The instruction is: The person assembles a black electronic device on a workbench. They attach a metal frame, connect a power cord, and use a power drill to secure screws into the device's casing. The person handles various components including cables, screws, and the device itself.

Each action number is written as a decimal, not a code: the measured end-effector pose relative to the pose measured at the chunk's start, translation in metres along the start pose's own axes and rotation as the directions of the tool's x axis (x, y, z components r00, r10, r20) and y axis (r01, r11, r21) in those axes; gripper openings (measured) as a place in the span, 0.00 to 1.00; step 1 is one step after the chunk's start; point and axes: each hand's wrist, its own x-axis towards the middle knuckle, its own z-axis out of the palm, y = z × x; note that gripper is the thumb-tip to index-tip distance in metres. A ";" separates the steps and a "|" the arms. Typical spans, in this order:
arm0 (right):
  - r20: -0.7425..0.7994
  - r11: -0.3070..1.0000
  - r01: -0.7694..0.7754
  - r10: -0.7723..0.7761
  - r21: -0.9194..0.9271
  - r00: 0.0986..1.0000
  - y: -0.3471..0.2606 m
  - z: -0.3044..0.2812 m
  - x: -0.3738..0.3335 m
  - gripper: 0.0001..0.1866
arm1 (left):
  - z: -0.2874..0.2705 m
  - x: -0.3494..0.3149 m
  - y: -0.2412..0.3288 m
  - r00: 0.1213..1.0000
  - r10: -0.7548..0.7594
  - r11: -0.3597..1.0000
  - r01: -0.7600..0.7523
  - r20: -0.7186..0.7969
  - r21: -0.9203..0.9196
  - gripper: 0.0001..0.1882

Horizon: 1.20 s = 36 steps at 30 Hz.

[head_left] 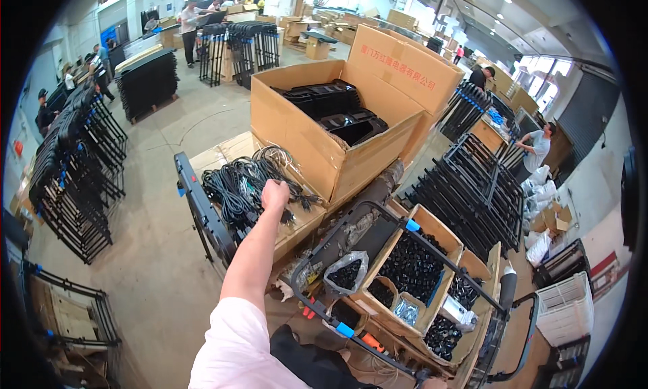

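Observation:
My left hand [275, 195] reaches out over a heap of black and grey cables [236, 190], its fingers curled closed among them. A cable seems to be in its grip, though the fingertips are hidden. Some cables end in dark plugs, and several paler wires lie at the far side of the heap. The heap rests on a flat cardboard surface [312, 220]. At the lower edge, only a small part of my right hand [433, 383] shows, close to a black tubular frame [378, 347]; its fingers cannot be made out.
Beyond the cables stands a big open carton [297, 129] with black plastic parts [331, 105]. To the right, a box [412, 261] holds small black pieces beside a bag [346, 272] of dark parts. Stacked black frames [466, 186] stand farther right. Other people work around the hall.

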 end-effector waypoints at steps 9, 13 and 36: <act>-0.156 0.972 -0.158 0.186 0.172 0.970 -0.048 -0.064 -0.008 0.19 | 0.008 0.058 0.032 0.984 -0.043 0.976 0.005 0.171 0.217 0.30; 0.119 0.996 -0.071 0.065 0.046 0.991 -0.042 -0.048 0.026 0.22 | 0.006 0.086 0.004 0.978 -0.136 0.891 0.190 0.158 -0.411 0.19; -0.276 0.976 -0.013 0.073 0.215 0.958 -0.057 -0.074 -0.022 0.17 | -0.140 -0.145 0.106 0.852 0.517 0.320 -0.100 0.086 -0.942 0.12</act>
